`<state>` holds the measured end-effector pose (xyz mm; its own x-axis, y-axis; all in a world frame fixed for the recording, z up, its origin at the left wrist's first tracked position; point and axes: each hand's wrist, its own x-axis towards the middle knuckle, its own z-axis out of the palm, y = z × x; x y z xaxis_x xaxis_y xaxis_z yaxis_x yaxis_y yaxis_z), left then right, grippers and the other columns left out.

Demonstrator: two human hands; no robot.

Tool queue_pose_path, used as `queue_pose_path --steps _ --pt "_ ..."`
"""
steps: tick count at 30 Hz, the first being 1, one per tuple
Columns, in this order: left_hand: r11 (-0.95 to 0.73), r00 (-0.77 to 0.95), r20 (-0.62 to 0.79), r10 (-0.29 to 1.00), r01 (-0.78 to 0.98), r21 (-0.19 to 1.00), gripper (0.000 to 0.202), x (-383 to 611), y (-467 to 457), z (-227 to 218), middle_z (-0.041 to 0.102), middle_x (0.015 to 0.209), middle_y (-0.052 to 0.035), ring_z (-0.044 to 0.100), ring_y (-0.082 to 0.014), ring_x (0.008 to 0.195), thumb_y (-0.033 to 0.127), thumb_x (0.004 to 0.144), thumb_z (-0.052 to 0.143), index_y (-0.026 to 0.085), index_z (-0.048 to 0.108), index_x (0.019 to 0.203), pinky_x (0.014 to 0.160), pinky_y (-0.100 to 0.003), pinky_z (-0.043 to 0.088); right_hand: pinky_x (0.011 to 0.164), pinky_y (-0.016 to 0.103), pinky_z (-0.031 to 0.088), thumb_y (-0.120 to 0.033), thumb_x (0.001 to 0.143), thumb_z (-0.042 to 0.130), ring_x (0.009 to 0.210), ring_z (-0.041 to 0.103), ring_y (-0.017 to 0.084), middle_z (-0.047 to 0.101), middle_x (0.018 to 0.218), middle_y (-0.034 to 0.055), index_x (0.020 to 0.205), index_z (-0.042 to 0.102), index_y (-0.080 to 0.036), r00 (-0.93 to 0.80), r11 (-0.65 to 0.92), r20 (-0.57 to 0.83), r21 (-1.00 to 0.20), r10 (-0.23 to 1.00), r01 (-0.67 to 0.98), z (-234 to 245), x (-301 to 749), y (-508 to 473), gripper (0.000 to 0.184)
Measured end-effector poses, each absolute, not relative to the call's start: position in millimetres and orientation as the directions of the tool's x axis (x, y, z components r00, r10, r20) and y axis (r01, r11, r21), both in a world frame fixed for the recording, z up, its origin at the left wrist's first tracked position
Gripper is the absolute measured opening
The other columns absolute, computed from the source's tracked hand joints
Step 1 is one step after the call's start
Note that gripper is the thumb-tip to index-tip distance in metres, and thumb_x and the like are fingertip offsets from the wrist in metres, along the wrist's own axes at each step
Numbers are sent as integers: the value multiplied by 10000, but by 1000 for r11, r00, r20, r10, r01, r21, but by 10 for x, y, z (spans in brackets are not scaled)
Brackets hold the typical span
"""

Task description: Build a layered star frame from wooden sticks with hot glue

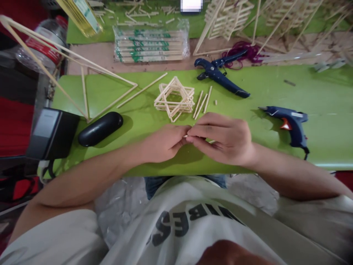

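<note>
My left hand (164, 142) and my right hand (223, 140) meet over the near edge of the green table (275, 121). Both are closed in a pinch on a short thin wooden stick (185, 136), whose tip shows between the fingertips. Just beyond them stands a star-shaped frame of glued sticks (174, 98). A few loose short sticks (202, 103) lie to its right.
A blue glue gun (289, 123) lies at the right, blue cutters (219, 75) behind the star. A black case (100, 128) and a black box (52, 132) sit at the left, beside a large stick pyramid (82, 73). A pack of chopsticks (151, 46) and stick frames (228, 16) lie farther back.
</note>
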<state>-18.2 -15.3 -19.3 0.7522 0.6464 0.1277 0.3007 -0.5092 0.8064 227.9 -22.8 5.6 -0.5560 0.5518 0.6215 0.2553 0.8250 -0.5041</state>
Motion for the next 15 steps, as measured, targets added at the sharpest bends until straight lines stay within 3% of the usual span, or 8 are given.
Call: queue_pose_path --steps 9,15 --pt "-541 742 156 652 311 781 300 -184 -144 -179 866 1060 -90 802 -256 913 362 1195 491 239 748 1103 778 -373 560 818 303 722 -111 1102 782 947 847 178 854 1063 46 1190 808 -257 -518 778 605 -586 605 225 53 2253 -224 173" --pt "-553 748 175 640 291 781 226 -178 -130 -167 866 1028 -78 798 -242 875 243 1118 533 230 745 1040 747 -355 554 769 303 715 -106 1108 753 907 834 172 850 1036 29 1143 806 -263 -524 793 616 -565 588 226 46 2235 -235 169"
